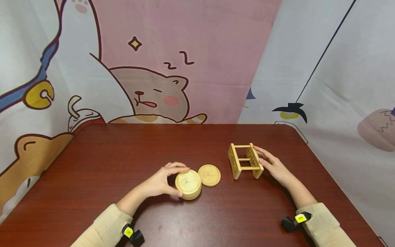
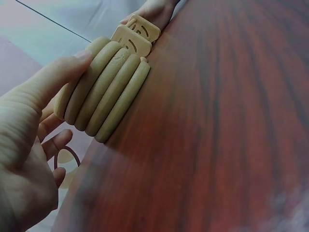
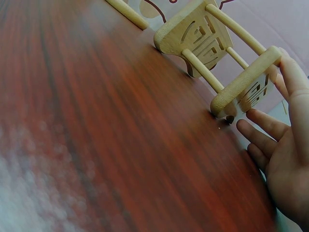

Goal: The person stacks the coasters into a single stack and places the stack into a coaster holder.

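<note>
My left hand grips the upper part of a stack of round wooden coasters, thumb on the near side and index finger on the far side. In the left wrist view, several coasters lie one on another, a little unevenly. A ginkgo leaf marks the top one. Close beside the stack, a single matching coaster lies flat on the table. My right hand rests against the outer right side of a wooden coaster holder, fingers fairly straight. The holder has two cut-out panels joined by round rods.
The dark red-brown wooden table has its far edge against a hanging cloth printed with cartoon animals. A small camera is strapped to each sleeve.
</note>
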Demonstrator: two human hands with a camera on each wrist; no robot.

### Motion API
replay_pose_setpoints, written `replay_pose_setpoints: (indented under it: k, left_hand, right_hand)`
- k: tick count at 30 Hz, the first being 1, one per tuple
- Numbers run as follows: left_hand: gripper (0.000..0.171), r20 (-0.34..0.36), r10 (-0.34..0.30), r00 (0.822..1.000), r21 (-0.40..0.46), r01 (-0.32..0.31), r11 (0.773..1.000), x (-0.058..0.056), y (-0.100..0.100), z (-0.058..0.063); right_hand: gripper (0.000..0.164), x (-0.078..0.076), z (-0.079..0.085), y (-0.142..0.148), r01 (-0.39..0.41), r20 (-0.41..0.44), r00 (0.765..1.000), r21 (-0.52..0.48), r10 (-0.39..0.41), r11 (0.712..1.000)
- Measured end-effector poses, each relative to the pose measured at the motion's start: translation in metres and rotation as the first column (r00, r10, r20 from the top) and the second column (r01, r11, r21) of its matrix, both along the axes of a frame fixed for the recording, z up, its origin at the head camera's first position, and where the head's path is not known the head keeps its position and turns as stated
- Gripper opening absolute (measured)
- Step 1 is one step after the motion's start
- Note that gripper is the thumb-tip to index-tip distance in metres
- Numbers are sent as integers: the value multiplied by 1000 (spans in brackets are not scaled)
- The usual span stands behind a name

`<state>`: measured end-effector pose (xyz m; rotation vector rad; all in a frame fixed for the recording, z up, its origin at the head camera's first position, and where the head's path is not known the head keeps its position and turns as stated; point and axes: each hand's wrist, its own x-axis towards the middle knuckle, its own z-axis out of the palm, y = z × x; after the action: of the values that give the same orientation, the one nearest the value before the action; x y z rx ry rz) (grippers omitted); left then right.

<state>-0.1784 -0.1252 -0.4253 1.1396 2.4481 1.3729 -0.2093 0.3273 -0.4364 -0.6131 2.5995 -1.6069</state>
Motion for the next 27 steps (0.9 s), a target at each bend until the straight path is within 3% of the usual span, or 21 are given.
replay_pose_setpoints:
  k: [7, 12, 18, 27]
  left_hand:
    - [83, 9, 21, 1000, -22, -21, 1000, 0, -1, 5]
    - [76, 35, 20, 999, -1, -20, 1000, -6, 0, 10]
    - [64, 65, -8, 998, 27, 6, 1000, -22, 4, 15]
    - [53, 105, -7, 994, 67, 0, 998, -56, 16, 17]
  right_hand:
    - [49, 0, 0, -1, 8, -3, 1000, 16, -8, 1000]
    - [50, -1, 0, -1, 17, -5, 1000, 40, -17, 999]
    - [50, 0, 0, -1, 17, -6, 1000, 40, -17, 999]
    - [50, 1, 2, -1, 20, -1, 1000, 35, -20, 999]
